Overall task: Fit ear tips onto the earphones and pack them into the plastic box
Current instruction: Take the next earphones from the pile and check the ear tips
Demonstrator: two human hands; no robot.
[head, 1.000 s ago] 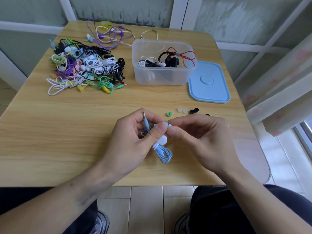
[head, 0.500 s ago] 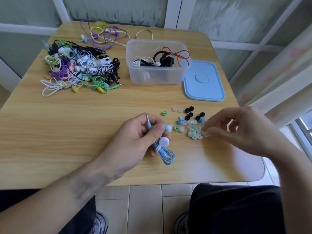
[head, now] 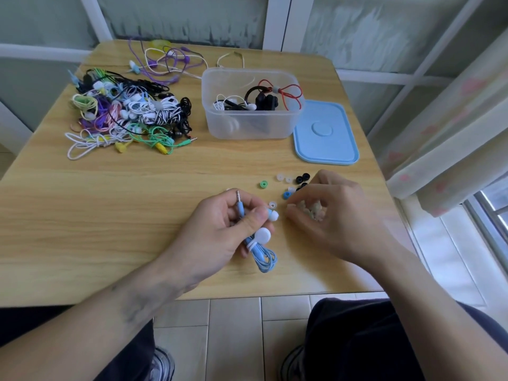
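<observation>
- The blue earphones (head: 261, 251) look light, with a limp cord; they are best held by the hard bud, as the left hand (head: 220, 232) does, thumb on the bud and the plug poking up between the fingers.
- The ear tips (head: 299, 182) seem tiny, soft and easy to flick away.
- The right hand (head: 330, 215) hovers curled over them; whether it pinches one I cannot tell.
- The plastic box (head: 253, 105) stands open, well beyond, on the table (head: 110, 215).

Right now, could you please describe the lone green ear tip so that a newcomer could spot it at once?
Start at the clear plastic box in the middle of the wooden table, then look straight toward the person. The green ear tip lies alone on bare wood, left of the loose white, black and blue tips; it is the only green ring among them.
</observation>
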